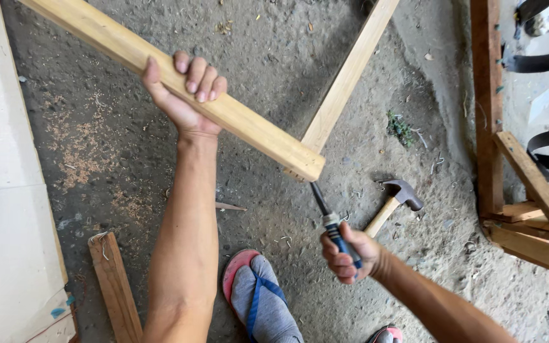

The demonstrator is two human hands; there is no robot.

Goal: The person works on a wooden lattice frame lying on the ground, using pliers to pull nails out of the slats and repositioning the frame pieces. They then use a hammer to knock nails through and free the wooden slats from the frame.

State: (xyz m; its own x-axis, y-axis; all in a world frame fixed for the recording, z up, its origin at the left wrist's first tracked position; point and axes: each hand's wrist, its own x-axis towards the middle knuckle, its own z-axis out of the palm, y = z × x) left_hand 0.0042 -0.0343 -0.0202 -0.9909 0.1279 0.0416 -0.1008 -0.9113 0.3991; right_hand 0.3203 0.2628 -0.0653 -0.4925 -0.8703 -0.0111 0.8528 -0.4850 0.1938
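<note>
The left hand [185,95] clenches its fingers round a pale timber beam [179,82] raised over the dirt floor [274,82], while the right hand [351,254] grips a blue-handled chisel [335,225] set under the beam's near end, where it meets a second beam [347,76], apparently not yet separated.

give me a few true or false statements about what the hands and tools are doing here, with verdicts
1. The left hand grips a pale wooden beam. True.
2. The right hand holds the claw hammer. False: it holds a blue-handled chisel; the hammer lies on the ground.
3. The chisel tip points at the beam end. True.
4. Both feet are bare. False: a foot wears a sock and a flip-flop.
5. Sawdust lies on the dirt ground. True.
</note>
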